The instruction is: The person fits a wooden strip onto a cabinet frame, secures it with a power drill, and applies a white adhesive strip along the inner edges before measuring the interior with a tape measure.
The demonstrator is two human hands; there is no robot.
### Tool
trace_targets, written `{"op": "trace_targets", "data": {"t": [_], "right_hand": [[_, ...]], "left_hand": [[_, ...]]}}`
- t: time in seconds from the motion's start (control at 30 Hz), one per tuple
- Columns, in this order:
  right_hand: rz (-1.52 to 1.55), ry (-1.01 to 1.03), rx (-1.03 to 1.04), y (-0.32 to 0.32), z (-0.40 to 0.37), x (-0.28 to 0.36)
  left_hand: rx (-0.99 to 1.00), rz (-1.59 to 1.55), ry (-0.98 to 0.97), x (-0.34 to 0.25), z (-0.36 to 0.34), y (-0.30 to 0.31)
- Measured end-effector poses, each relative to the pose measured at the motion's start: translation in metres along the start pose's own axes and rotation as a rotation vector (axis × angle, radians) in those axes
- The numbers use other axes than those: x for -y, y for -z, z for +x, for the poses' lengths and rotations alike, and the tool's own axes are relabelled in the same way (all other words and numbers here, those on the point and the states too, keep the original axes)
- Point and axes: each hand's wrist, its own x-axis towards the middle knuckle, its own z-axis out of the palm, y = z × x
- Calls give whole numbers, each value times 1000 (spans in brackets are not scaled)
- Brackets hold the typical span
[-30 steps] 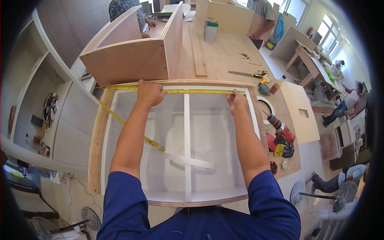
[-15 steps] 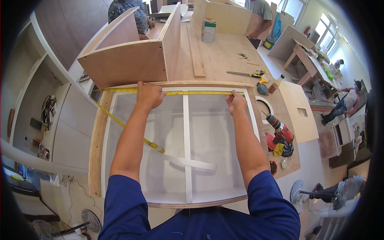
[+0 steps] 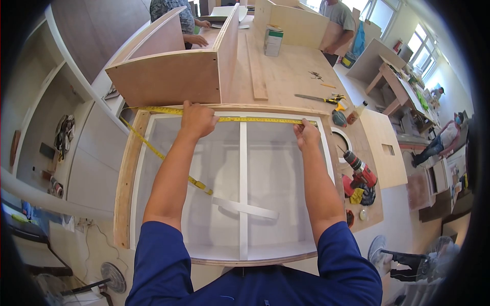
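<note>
A yellow measuring tape (image 3: 260,120) lies across the far edge of a wooden frame (image 3: 128,188) with a white inner border and a white centre divider (image 3: 243,178). My left hand (image 3: 198,120) is closed on the tape, left of the divider. Near the frame's far right corner, my right hand (image 3: 308,135) pinches the tape's right end. From the far left corner the tape bends back and hangs slantwise past my left forearm, over the pale panel inside the frame. A curled white strip (image 3: 246,208) crosses the divider near the middle.
Beyond the frame stand an open plywood box (image 3: 166,79) and a can (image 3: 273,41). A red drill (image 3: 361,171), a bottle (image 3: 356,112) and a handsaw (image 3: 319,98) lie to the right. Two people stand at the table's far side; another person (image 3: 443,137) is farther right.
The whole view has shifted slightly, with both hands still at the tape. At the far left, a co-worker's hands show more beside the plywood box.
</note>
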Motion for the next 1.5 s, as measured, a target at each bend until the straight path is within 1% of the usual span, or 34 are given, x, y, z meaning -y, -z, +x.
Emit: {"op": "trace_targets", "data": {"t": [0.2, 0.3, 0.4, 0.6, 0.7, 1.1, 1.4, 1.5], "right_hand": [[-11, 13, 1, 0, 0, -1], [-13, 16, -10, -1, -1, 0], [-25, 14, -28, -3, -2, 1], [-17, 22, -18, -2, 0, 0], [-13, 27, -3, -1, 2, -1], [-22, 19, -33, -5, -5, 2], [-43, 28, -5, -3, 0, 0], [-45, 34, -10, -1, 1, -1]], "left_hand": [[12, 6, -7, -1, 0, 4], [66, 28, -9, -4, 0, 13], [-2, 35, -45, -3, 0, 12], [15, 66, -53, -3, 2, 12], [-42, 78, -67, -1, 1, 6], [36, 82, -26, -6, 0, 13], [-6, 96, -33, -9, -2, 13], [79, 102, -7, -14, -3, 22]]}}
